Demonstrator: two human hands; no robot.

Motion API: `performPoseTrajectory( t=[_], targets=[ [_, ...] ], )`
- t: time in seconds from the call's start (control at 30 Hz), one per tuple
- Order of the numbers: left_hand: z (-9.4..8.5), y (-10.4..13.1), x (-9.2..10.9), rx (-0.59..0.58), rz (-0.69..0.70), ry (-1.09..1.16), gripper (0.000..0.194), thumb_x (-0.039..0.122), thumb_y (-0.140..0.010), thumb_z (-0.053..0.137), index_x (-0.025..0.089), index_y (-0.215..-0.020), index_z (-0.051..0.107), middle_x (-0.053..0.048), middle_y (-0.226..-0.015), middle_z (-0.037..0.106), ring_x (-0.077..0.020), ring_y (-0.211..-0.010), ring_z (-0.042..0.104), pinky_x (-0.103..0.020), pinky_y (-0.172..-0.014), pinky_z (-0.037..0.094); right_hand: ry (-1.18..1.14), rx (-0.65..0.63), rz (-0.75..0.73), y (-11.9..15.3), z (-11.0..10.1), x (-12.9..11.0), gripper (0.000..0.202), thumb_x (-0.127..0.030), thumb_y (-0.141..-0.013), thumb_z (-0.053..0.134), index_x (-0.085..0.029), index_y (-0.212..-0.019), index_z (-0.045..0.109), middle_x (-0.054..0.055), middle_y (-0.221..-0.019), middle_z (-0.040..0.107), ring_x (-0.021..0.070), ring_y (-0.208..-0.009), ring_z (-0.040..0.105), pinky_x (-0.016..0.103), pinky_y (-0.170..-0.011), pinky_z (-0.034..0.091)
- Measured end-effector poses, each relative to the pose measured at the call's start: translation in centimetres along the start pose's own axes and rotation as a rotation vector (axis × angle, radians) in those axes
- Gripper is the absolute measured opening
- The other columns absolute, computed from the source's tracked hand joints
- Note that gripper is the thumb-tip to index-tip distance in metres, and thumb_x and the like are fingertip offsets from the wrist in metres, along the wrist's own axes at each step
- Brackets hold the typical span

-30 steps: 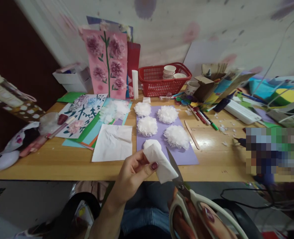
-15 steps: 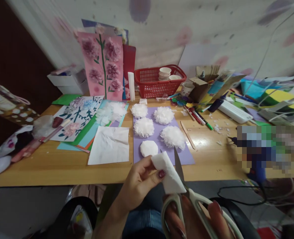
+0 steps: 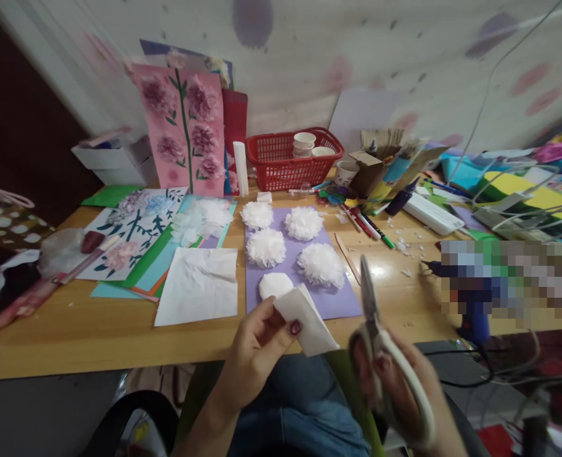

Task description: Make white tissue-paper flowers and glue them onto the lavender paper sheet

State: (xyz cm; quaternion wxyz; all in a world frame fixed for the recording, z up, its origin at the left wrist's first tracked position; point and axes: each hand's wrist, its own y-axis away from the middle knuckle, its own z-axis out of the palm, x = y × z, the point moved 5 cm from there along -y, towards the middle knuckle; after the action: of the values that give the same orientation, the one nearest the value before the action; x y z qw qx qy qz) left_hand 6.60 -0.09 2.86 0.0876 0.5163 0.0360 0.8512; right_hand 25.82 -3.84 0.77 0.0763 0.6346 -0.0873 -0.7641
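My left hand (image 3: 256,355) pinches a folded piece of white tissue paper (image 3: 312,324) between thumb and fingers, in front of the table's near edge. To its right, my right hand (image 3: 404,381) grips white-handled scissors (image 3: 370,298) by the loops. Their blades are together, pointing up and away, apart from the paper. Beyond my hands lies a purple sheet (image 3: 342,308) with several fluffy white paper flowers (image 3: 321,263) on it. A flat white cut paper round (image 3: 274,287) lies at its near left, partly hidden by the held paper.
A creased white sheet (image 3: 197,285) lies left of the purple one, near coloured papers and a flower picture (image 3: 133,235). Behind stand a red basket (image 3: 294,168) and a pink flower panel (image 3: 183,127). Markers (image 3: 371,228), a wooden stick (image 3: 348,257) and a blue glue gun (image 3: 474,317) are rightward.
The scissors have come away from the folded paper, moving right and closing. My left hand still holds the paper. The whole view has shifted slightly.
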Motion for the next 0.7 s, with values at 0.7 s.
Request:
performPoseTrajectory(
  t=[0.7],
  targets=[
    [0.3, -0.4, -0.6, -0.094, -0.074, -0.183, 0.012, 0.026, -0.081, 0.074, 0.017, -0.088, 0.077, -0.006, -0.083, 0.077, -0.0188, -0.080, 0.069, -0.024, -0.073, 0.053, 0.310, 0.060, -0.170, -2.5, 0.7, -3.6, 0.041, -0.059, -0.081, 0.068, -0.023, -0.098, 0.074, 0.008, -0.091, 0.078, 0.0238, -0.083, 0.074, 0.033, -0.074, 0.060]
  ],
)
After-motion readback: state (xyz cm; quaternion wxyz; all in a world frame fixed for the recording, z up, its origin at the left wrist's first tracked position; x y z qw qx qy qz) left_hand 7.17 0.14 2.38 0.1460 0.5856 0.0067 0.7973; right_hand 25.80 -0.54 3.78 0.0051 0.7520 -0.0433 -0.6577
